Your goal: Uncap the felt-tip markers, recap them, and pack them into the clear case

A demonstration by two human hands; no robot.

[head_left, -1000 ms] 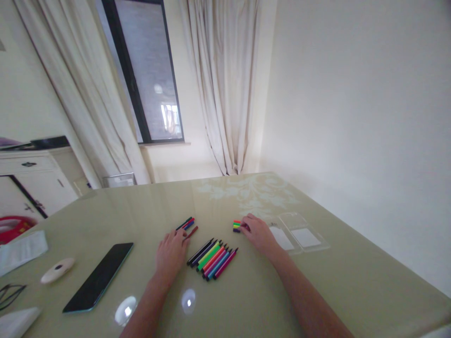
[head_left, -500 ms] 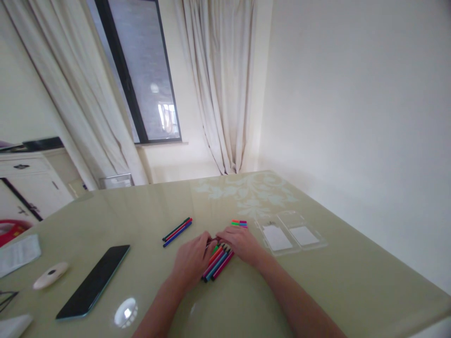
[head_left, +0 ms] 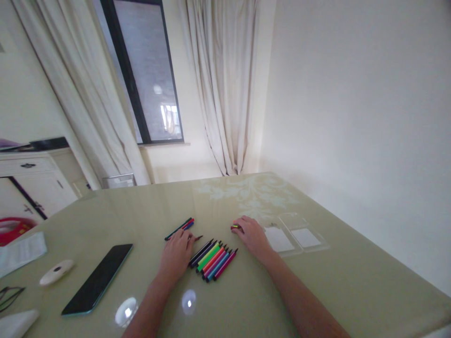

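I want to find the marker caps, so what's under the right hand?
Small, bright caps, yellow and dark red, peek out past the bare right hand. The hand covers whatever else is there, so I can't count them.

We log uncapped markers (head_left: 213,260) slanted side by side, dark nibs bare; left of their nibs, one brownish-red pen (head_left: 198,237), mostly covered; dark-green, red, blue pens (head_left: 179,228) beyond; small coloured caps (head_left: 234,227) right, partly hidden.

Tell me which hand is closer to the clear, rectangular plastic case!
Right. The right hand is just left of the case, overlapping its edge in this view. The left hand is farther away, across the row of colourful felt-tip pens.
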